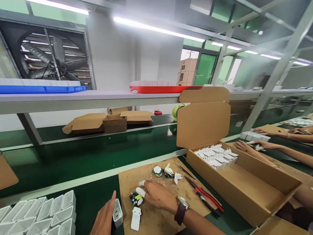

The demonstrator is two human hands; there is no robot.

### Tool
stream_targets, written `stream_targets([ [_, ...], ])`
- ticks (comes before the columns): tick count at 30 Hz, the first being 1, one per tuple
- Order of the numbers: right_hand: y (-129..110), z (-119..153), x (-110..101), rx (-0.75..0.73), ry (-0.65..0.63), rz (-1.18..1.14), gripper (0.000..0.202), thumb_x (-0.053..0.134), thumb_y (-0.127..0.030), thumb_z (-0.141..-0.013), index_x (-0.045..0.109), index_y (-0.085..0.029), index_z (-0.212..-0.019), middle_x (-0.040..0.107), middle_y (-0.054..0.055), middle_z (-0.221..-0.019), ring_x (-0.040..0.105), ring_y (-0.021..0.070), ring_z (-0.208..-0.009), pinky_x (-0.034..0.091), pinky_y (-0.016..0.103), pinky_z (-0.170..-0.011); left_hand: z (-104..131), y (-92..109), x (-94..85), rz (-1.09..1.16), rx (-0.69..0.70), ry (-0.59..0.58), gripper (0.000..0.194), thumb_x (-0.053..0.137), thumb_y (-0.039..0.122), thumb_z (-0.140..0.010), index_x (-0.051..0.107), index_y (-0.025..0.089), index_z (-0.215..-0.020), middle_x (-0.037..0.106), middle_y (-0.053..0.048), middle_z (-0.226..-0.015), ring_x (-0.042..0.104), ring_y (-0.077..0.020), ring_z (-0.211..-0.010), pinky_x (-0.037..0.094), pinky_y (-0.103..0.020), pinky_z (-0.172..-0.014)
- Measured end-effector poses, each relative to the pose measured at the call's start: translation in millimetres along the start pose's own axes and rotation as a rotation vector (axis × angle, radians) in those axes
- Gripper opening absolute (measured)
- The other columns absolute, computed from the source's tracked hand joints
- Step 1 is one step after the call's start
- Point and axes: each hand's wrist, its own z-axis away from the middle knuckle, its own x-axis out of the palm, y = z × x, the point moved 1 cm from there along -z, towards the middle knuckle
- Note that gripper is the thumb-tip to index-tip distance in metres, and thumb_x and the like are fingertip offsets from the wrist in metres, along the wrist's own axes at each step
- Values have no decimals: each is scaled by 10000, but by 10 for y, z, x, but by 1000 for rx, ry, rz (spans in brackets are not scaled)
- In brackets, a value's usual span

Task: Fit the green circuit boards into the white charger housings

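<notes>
My left hand [104,213] is at the bottom edge with its fingers stretched out, right beside a white plastic housing [117,213] with small holes. Whether it touches the housing I cannot tell. White covers sit on two fingertips of my right hand [157,195], which wears a watch [182,205]. Those fingertips are apart, over or against a small green circuit board [135,198] with a yellow part. Below that board lies a white plug cover [136,218]. Further back on the brown cardboard sheet [156,222] are another round-topped board [157,170] and a board with white pieces [168,171].
Red-handled pliers [202,195] and tweezers [184,170] lie right of my right hand. An open carton [220,182] holds white parts at its far end. Rows of white housings [44,213] stand at left. A co-worker's hands [259,147] are beyond the carton. A shelf [105,96] runs overhead.
</notes>
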Motion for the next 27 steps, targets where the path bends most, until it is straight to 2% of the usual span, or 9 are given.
stream_targets([
  [4,-112,35,5,-63,-61,-73,275,651,-482,-917,700,-213,-943,765,119,-1022,713,304,-871,458,355,-717,-31,54,-62,105,-110,86,814,541,458,-1039,165,253,-1731,584,-156,-1574,588,-356,-1420,484,-517,-1185],
  [6,-138,8,19,-73,-57,-114,233,670,-410,-890,700,-210,-1006,764,114,-1069,716,300,-944,481,344,-765,-59,61,-109,155,-148,152,740,455,455,-1075,178,221,-1720,580,-162,-1565,584,-328,-1431,489,-485,-1189],
  [8,-147,-11,23,-75,-46,-152,247,597,-312,-916,693,-207,-1118,760,116,-1153,714,285,-1048,503,330,-840,-86,51,-153,186,-137,172,749,492,436,-1064,189,194,-1705,564,-180,-1562,572,-319,-1445,467,-477,-1215],
  [10,-154,-8,20,-79,-39,-173,313,549,-300,-939,674,-207,-1211,752,126,-1213,702,290,-1117,510,348,-917,-106,32,-181,198,-137,175,768,536,411,-1044,192,193,-1694,564,-181,-1540,576,-314,-1436,451,-482,-1229],
  [13,-180,24,41,-91,-46,-157,300,630,-374,-891,699,-203,-1129,743,166,-1193,678,362,-1135,497,433,-987,-122,15,-195,213,-165,213,793,573,390,-1013,199,208,-1688,562,-169,-1521,581,-317,-1419,443,-496,-1230],
  [17,-187,73,149,-75,-37,-124,286,592,-267,-859,710,-177,-1104,721,222,-1211,658,400,-1168,491,487,-1021,-144,33,-200,245,-185,196,857,636,332,-955,203,205,-1684,531,-179,-1540,562,-329,-1431,424,-507,-1242],
  [21,-92,90,284,-139,12,-26,324,674,-289,-801,739,-189,-1102,719,248,-1300,637,446,-1272,473,559,-1136,-184,105,-228,263,-197,203,977,695,265,-862,183,189,-1691,512,-182,-1544,525,-338,-1459,370,-534,-1277],
  [24,20,-18,317,-199,135,-46,269,588,-199,-779,750,-221,-992,774,184,-1214,714,397,-1197,572,525,-1062,-238,171,-263,287,-224,203,1033,732,255,-798,222,116,-1685,536,-206,-1529,518,-348,-1458,338,-538,-1300],
  [27,116,-297,290,-311,279,-246,365,590,-241,-842,751,-212,-1168,775,148,-1268,765,338,-1134,650,421,-965,-313,197,-322,310,-279,173,1072,772,256,-758,258,88,-1684,528,-220,-1573,503,-351,-1482,318,-532,-1321],
])
